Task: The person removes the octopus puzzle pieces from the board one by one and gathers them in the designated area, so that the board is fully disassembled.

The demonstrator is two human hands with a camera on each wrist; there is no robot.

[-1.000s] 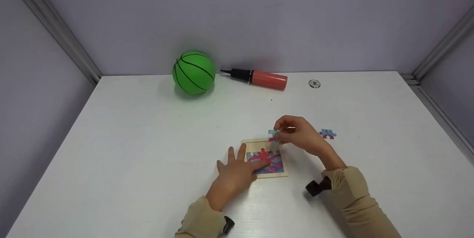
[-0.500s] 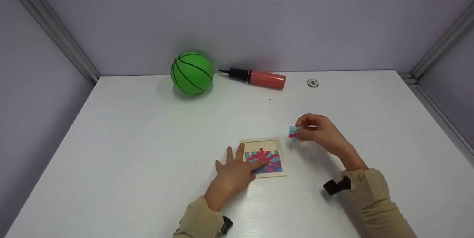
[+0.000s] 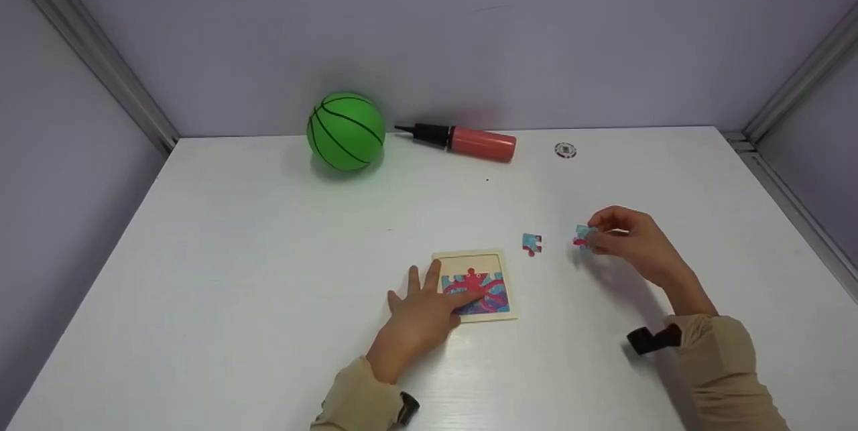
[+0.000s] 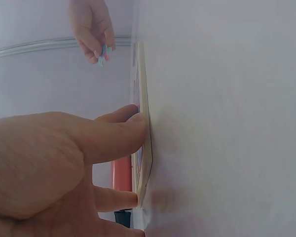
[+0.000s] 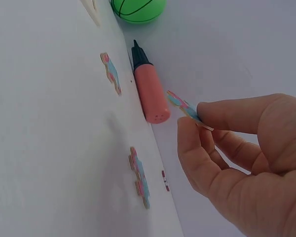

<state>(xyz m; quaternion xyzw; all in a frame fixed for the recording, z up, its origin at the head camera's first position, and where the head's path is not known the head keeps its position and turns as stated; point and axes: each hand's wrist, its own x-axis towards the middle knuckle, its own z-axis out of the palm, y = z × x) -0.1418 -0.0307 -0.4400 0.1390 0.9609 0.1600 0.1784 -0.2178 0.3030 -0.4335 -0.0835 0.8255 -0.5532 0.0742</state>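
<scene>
My left hand (image 3: 415, 317) lies with straight, spread fingers on a small wooden jigsaw tray (image 3: 513, 303), one finger reaching over a pink octopus picture (image 3: 496, 293). In the left wrist view the thumb (image 4: 118, 138) touches the tray's edge (image 4: 144, 94). Off to the right, above the table, my right hand (image 3: 633, 240) pinches a blue and pink puzzle piece (image 3: 582, 235) between thumb and fingers. A loose puzzle piece (image 3: 532, 243) lies between tray and right hand. The right wrist view shows another puzzle piece (image 5: 139, 177) on the table; the right hand hides it in the head view.
A green ball (image 3: 346, 131) stands at the table's back edge. Beside it lies a red and black hand pump (image 3: 479, 143), and farther right a round black and white chip (image 3: 566, 150). Walls rise behind and at both sides.
My right hand has moved right, away from the tray, with the puzzle piece still pinched. One loose piece has come into sight and another is now covered. The left hand stays put.
</scene>
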